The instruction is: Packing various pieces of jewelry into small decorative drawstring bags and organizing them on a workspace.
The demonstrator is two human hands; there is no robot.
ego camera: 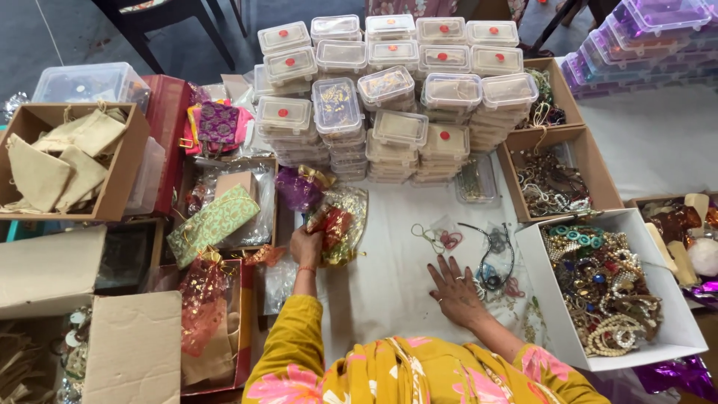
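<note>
On the white tablecloth (389, 284), left hand (306, 248) grips a pouch (338, 224); right hand (454, 290) lies spread flat.

We see a red-and-gold sheer gift pouch (338, 224), a green patterned fabric pouch (213, 222), and yellow sleeves (288, 348) with pink flowers.

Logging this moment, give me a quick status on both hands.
Left hand gripping sheer red-gold pouch. Right hand flat, open on white cloth, beside loose cords. Nothing between the hands.
</note>
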